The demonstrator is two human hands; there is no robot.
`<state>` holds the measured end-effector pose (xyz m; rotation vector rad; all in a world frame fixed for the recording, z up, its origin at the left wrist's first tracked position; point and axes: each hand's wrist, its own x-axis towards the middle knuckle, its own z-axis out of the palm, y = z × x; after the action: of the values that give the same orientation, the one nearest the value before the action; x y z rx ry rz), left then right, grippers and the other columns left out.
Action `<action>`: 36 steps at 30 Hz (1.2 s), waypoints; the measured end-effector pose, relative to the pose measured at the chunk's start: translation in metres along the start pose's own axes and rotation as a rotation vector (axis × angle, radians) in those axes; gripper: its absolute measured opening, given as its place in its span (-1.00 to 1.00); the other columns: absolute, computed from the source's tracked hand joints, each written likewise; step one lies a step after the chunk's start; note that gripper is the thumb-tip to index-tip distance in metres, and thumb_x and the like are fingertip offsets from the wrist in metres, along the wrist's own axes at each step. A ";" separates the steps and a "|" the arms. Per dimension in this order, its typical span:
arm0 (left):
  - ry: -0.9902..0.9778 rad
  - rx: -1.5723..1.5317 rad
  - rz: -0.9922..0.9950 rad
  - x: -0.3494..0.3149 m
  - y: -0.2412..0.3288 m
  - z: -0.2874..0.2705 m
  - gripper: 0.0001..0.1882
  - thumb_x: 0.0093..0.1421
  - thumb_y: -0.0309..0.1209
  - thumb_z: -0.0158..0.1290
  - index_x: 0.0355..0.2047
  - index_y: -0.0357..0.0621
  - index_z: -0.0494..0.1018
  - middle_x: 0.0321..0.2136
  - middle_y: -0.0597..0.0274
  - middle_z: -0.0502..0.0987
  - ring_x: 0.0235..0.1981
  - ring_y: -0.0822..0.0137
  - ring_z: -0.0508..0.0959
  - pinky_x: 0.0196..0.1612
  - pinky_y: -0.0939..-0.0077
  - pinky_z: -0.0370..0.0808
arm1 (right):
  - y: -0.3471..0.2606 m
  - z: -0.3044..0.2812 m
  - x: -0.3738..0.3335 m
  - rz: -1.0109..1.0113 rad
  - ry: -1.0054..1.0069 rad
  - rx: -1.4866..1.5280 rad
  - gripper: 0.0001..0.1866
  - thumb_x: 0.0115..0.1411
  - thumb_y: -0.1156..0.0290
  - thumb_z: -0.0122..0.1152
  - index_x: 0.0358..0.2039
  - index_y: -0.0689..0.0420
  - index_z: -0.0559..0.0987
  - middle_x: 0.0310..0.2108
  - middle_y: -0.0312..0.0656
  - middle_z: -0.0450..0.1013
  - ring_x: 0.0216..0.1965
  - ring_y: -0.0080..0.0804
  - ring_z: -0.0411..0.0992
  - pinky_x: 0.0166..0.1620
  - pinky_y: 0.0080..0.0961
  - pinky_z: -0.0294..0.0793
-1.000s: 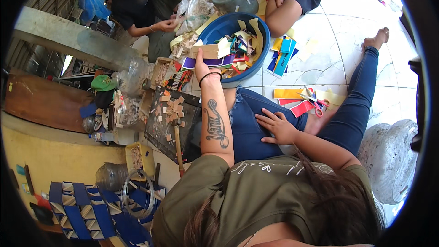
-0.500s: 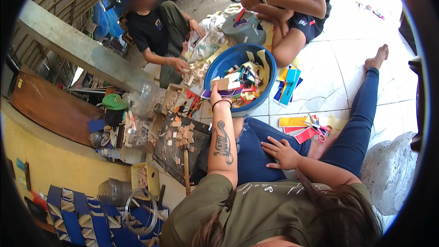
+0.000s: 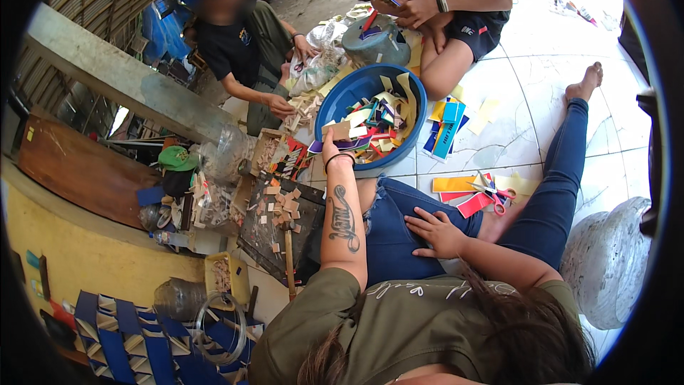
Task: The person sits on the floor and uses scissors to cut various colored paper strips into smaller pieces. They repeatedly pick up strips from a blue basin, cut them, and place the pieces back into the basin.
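My left hand reaches over the near rim of a blue plastic tub. It grips a flat tan rectangular piece, its thumb along the piece; a purple strip shows beside the hand. Inside the tub lies a heap of coloured scraps in red, white, yellow and teal. My right hand lies flat on my jeans with its fingers spread, holding nothing. Right of it, pink-handled scissors rest on orange and red strips beside my foot.
A dark board with small tan squares and a hammer sits left of my leg. Two people work beyond the tub, near an upturned grey pot. Teal and yellow strips lie right of the tub. A large whitish container stands at right.
The person at upper right has shifted their hands and now holds a small dark flat item. The view has moved slightly; my left hand stays at the tub and my right hand on my leg.
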<state>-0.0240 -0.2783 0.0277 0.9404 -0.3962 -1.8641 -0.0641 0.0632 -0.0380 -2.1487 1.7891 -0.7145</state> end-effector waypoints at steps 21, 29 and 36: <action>0.002 -0.025 0.013 -0.010 0.005 0.006 -0.81 0.11 -0.29 0.05 -0.34 -0.11 0.39 -0.43 0.25 0.48 -0.47 0.33 0.48 -0.49 0.51 0.44 | 0.001 0.001 0.000 0.000 -0.003 -0.015 -0.24 0.07 -0.18 -0.11 0.11 0.16 0.23 0.22 -0.25 0.01 0.28 -0.26 -0.19 0.10 -0.14 0.02; -0.043 -0.019 0.027 -0.005 0.003 -0.003 -0.81 0.09 -0.35 0.07 -0.31 -0.11 0.37 -0.40 0.27 0.48 -0.39 0.32 0.50 -0.39 0.52 0.44 | 0.001 0.001 0.000 0.003 -0.002 -0.004 -0.25 0.07 -0.17 -0.10 0.11 0.17 0.23 0.22 -0.24 0.01 0.28 -0.28 -0.18 0.10 -0.14 0.01; -0.023 -0.008 0.037 -0.008 0.002 0.004 -0.82 0.10 -0.34 0.06 -0.32 -0.10 0.37 -0.40 0.27 0.48 -0.39 0.33 0.50 -0.40 0.52 0.43 | 0.002 0.002 0.000 -0.006 0.013 -0.002 -0.25 0.07 -0.17 -0.09 0.10 0.17 0.24 0.21 -0.24 0.02 0.27 -0.28 -0.18 0.10 -0.14 0.03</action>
<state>-0.0240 -0.2725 0.0347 0.9011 -0.4168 -1.8432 -0.0645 0.0625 -0.0408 -2.1564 1.7918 -0.7293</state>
